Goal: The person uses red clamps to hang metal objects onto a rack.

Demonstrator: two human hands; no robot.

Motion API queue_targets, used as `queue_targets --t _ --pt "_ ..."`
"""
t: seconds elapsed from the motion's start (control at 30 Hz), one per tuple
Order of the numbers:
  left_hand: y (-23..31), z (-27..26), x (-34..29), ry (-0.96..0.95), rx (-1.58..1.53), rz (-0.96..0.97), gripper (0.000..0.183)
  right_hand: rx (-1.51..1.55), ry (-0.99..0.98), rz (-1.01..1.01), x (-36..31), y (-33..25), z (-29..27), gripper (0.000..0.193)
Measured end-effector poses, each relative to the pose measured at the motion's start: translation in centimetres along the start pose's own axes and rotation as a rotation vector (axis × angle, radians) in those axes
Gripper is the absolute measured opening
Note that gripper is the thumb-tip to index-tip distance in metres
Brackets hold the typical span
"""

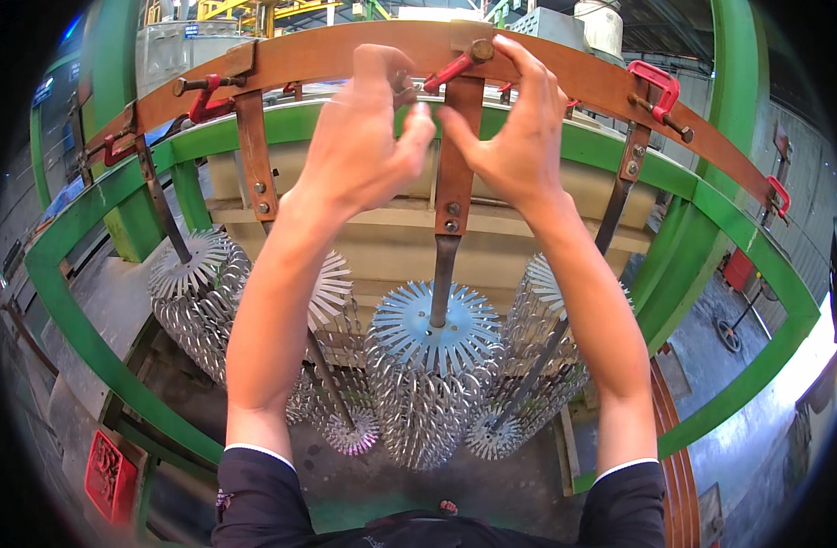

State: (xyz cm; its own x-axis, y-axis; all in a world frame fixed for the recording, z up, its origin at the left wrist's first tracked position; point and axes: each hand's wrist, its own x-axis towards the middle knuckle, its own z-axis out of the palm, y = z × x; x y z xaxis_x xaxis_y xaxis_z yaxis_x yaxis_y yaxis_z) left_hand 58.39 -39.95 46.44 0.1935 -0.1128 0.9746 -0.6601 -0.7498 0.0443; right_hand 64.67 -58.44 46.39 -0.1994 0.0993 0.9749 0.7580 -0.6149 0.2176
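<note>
At the frame's top middle, right hand spreads beside long red metal clamp, likely heavy, best held mid-bar; blurry left hand's grip: can't tell

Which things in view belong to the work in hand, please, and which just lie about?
Seemingly in use:
red clamp, between left hand and right hand
copper-coloured bar
central hanging rack

Seemingly aside:
white container, upper right
black wheel, right

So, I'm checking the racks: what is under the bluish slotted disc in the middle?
Shiny metal pieces hang beneath the slotted disc; the disc and outer pieces hide the core.
</note>
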Motion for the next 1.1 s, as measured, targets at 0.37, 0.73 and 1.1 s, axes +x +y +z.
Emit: queue_targets --t 0.37,0.73,1.1 --pt "3.0 -0.4 3.0 0.011 0.233 0.218 0.025 0.009 0.121 -0.110 0.6 0.6 6.4 0.075" --pt "4.4 2.1 4.5 0.210 0.511 0.223 0.040 0.095 0.312 -0.070 1.1 0.1 8.7 0.078" --pt "0.9 -1.7 12.4 -0.249 0.525 1.029 0.044 -0.028 0.411 -0.228 0.9 1.3 10.1 0.078"
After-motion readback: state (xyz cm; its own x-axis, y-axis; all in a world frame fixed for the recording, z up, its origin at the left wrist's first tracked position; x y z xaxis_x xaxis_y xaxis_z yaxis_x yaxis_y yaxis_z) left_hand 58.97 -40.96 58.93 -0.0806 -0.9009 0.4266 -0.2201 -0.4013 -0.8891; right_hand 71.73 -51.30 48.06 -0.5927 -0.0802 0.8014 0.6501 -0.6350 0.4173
